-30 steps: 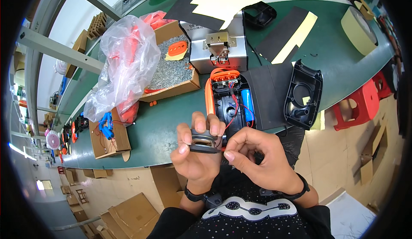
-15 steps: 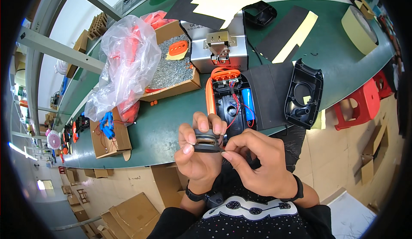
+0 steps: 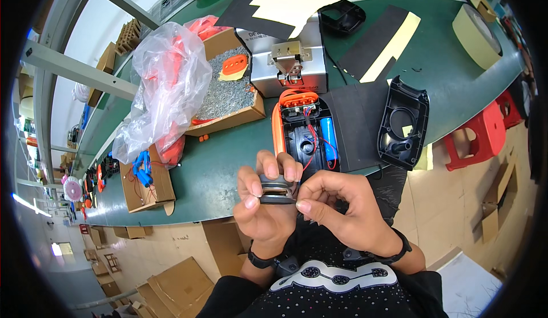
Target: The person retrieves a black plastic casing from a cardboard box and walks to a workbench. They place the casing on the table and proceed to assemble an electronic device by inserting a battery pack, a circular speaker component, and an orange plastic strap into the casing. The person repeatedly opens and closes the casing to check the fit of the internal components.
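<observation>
Grey and black, a small round speaker part [image 3: 278, 188] is held between both hands just in front of the near edge of the green tabletop [image 3: 228, 164]. The left hand [image 3: 264, 204] is closed around the part from below and from the left, with its thumb against the rim and its fingertips curled over the top. The right hand [image 3: 337, 204] is pinched on the right edge of the part, thumb and forefinger touching it. Just beyond the part, an opened black-and-orange housing [image 3: 305, 135] lies on the tabletop, with a blue cell and red wires showing inside. A black cover shell [image 3: 404, 123] lies to the right of that housing on a dark mat [image 3: 357, 124]. Behind the housing stands a silver metal box [image 3: 288, 61]. To the left of the housing sits a cardboard box of screws [image 3: 228, 92], beside a crumpled clear plastic bag [image 3: 165, 84].
</observation>
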The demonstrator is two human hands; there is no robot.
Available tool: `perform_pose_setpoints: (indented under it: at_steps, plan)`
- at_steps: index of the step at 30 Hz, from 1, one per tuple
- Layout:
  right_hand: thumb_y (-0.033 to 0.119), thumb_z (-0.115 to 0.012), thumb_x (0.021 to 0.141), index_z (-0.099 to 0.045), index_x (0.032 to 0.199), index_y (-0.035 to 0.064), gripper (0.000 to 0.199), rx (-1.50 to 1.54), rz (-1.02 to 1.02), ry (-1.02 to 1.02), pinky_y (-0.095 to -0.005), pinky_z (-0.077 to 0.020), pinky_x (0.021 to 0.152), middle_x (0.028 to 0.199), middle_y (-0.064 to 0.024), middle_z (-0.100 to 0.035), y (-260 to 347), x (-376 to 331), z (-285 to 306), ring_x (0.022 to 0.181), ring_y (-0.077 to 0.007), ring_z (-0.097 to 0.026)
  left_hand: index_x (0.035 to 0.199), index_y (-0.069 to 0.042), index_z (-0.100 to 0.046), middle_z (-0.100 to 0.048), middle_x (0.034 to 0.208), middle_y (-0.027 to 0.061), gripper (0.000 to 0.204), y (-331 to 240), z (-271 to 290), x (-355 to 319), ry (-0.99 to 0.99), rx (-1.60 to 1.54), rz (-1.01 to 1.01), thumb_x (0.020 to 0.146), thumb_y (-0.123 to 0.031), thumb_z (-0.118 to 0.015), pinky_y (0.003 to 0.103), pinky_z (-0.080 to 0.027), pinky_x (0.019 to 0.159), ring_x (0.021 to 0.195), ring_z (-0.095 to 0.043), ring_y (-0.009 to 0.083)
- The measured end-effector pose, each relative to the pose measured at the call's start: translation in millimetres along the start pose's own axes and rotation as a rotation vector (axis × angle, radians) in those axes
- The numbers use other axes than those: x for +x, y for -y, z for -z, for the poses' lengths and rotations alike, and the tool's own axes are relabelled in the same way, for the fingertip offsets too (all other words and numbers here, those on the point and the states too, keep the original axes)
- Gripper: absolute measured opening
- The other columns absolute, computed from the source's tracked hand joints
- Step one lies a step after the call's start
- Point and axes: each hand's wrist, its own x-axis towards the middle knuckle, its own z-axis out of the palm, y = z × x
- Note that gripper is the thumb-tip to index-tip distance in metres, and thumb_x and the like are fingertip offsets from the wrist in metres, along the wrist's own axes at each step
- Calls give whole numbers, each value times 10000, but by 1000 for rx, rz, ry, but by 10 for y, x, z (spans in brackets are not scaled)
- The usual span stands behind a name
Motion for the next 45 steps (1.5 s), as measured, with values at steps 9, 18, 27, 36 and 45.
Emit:
perform_pose_setpoints:
  at_steps: [9, 18, 27, 36, 45]
  plan:
    - [114, -745, 986, -700, 961, 12, 114, 64, -37, 6, -206, -432, 563, 746, 20, -673, -27, -11, 15, 644, -11, -580, 858, -189, -560, -527, 1048, 63, 145, 49, -3, -14, -61, -47, -27, 853, -267, -682, 433, -415, 857, 999, -526, 294]
    - [92, -722, 994, -674, 978, 8, 98, 234, -105, 70, -213, -452, 645, 808, 29, -653, 15, 2, 58, 731, -19, -584, 843, -199, -556, -530, 1049, 49, 142, 42, -26, -11, -80, -62, -27, 849, -270, -678, 424, -407, 857, 994, -514, 280]
    - [90, -719, 994, -667, 958, 14, 99, 178, -94, 85, -218, -448, 647, 798, 34, -655, -19, 15, 57, 726, -24, -575, 848, -200, -580, -540, 1036, 48, 120, 64, -32, -21, -61, -74, -34, 847, -268, -678, 427, -416, 872, 994, -523, 285]
    - [110, -741, 976, -693, 946, 10, 115, 54, -6, -23, -232, -431, 566, 715, 9, -674, -47, -3, -15, 624, -29, -572, 920, -213, -587, -514, 1088, 25, 94, 56, -29, -15, -11, -45, -36, 906, -277, -654, 404, -395, 939, 1023, -468, 241]
    - [98, -774, 930, -734, 927, 24, 85, -115, -88, 13, -254, -462, 540, 686, -38, -702, 155, 18, 66, 570, -93, -637, 892, -187, -547, -519, 1077, 68, 135, 90, -46, -39, -116, -45, -47, 880, -273, -650, 440, -414, 878, 996, -508, 298]
